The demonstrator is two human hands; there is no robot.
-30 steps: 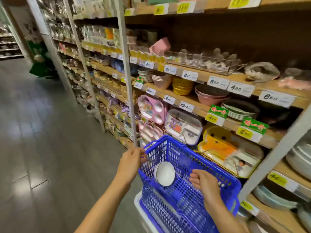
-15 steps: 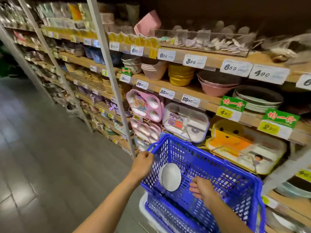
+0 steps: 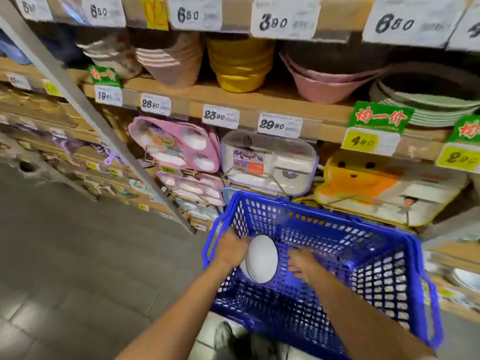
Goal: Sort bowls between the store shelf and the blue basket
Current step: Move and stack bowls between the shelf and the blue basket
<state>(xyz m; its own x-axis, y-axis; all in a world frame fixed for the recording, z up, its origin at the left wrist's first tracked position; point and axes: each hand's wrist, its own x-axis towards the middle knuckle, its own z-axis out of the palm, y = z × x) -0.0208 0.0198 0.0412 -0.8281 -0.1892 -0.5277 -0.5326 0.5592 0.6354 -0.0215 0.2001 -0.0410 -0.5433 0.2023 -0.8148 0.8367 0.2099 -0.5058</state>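
Observation:
The blue basket (image 3: 376,268) sits low in front of the store shelf (image 3: 233,98). Inside it a white bowl (image 3: 261,258) stands on its edge against the left wall. My left hand (image 3: 231,246) reaches over the basket's left rim and grips it, with the fingers inside just beside the bowl's left edge. My right hand (image 3: 302,263) is inside the basket just right of the bowl, fingers loosely bent and holding nothing. On the shelf above stand stacks of beige bowls (image 3: 168,63), yellow bowls (image 3: 240,66) and pink bowls (image 3: 324,84).
Green plates (image 3: 428,105) lie at the shelf's right end. Children's divided trays (image 3: 176,146) lean on the shelf below, right behind the basket. A slanted metal upright (image 3: 85,107) crosses the left. Grey floor (image 3: 78,255) lies to the left, and a dark shoe (image 3: 228,341) shows below the basket.
The view has closed in on the shelf and dropped lower. My right hand moved left toward the bowl. My left hand slid further over the basket's rim toward the bowl.

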